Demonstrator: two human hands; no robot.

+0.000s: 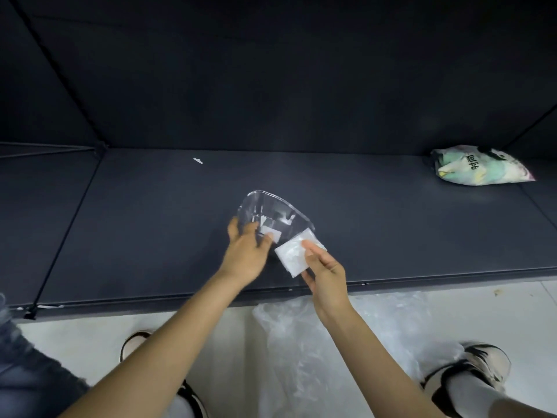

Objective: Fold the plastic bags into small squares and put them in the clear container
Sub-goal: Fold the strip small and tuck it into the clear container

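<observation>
The dark table (150, 236) fills most of what I can see from here, with a printed, stuffed bag (479, 165) lying far off at its right end and a small white scrap (198, 160) near the back. Below the table's front edge, loose clear plastic bags (316, 342) lie crumpled on the pale floor between the person's shoes. Near the middle of the table stands the clear container (271, 209), tipped up toward the person, and at least one pale folded piece seems to sit inside already. The left hand (247, 251) grips its near rim, fingers curled over the edge. The right hand (324, 274) pinches a folded plastic square (291, 256) between thumb and fingers, held just beside the container's mouth and touching or nearly touching its right rim. To my eye the drop-in is the step in hand. Done well, it wants the container kept steady at that tilt, the square slid in flat so it doesn't spring open, and the pinch let go only once it lies against the bottom.
</observation>
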